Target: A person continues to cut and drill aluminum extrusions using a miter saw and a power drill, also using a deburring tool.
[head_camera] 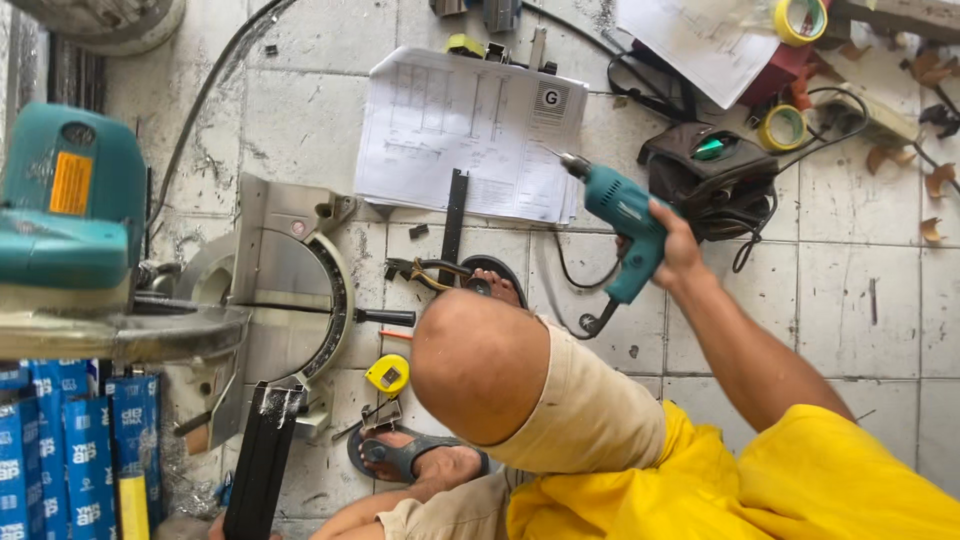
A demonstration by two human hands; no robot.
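Item: teal corded drill (625,225), gripped at the handle by the right hand (678,252), raised over the tiled floor (860,300), bit aimed up-left toward the drawing sheets (470,130). Left hand: only a sliver shows at the bottom edge by the black profile's (262,460) near end; whether it grips the profile cannot be told. Profile: far end resting on the mitre saw (290,280) base. Nearby: yellow tape measure (388,374) between saw and knee; black tool bag (712,180) just beyond the drill; tape rolls (785,125) further off; black bar (455,215) by the sheets. Step, as judged: drill in hand, not yet applied to any piece. Drill and profile lie well apart, so either drill or workpiece would have to be brought across.
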